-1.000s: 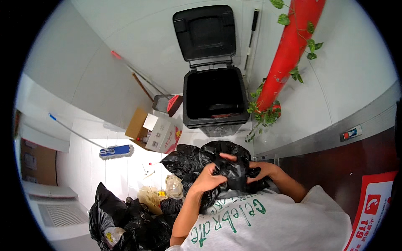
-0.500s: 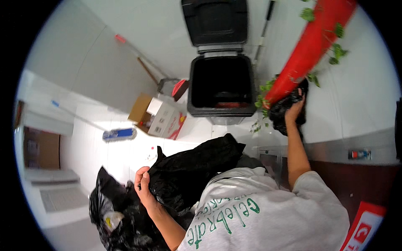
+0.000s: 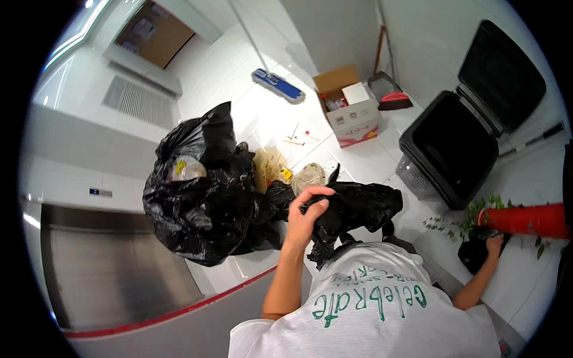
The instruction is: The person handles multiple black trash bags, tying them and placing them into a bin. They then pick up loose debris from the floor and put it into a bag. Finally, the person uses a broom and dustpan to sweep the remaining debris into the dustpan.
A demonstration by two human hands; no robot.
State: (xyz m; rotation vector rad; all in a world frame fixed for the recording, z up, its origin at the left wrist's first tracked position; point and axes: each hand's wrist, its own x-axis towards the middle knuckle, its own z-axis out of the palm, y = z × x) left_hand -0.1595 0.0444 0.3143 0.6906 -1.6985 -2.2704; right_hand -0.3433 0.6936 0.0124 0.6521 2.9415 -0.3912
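Observation:
My left hand (image 3: 303,222) is closed, fingers and thumb curled round the edge of a black plastic bag (image 3: 371,206). That bag hangs loose and mostly flat in front of my shirt. Far to the right, my right hand (image 3: 494,244) grips a bunched black plastic bag (image 3: 471,255) beside the foot of a red pole (image 3: 525,219); its fingertips are partly hidden. Left of my left hand stands a bulging black garbage bag (image 3: 179,230), with a clear plastic piece (image 3: 188,169) showing on it.
An open black trash bin (image 3: 447,149) stands at the right, lid swung back. A cardboard box (image 3: 352,119), a dustpan (image 3: 382,86) and a blue mop (image 3: 277,85) lie beyond. Spilled litter (image 3: 271,164) and a clear bag (image 3: 309,178) lie on the floor. Green leaves (image 3: 453,222) surround the red pole.
My view has swung left, so the bin and red pole now sit farther right and more of the full garbage bag shows. Both hands still hold their black bags.

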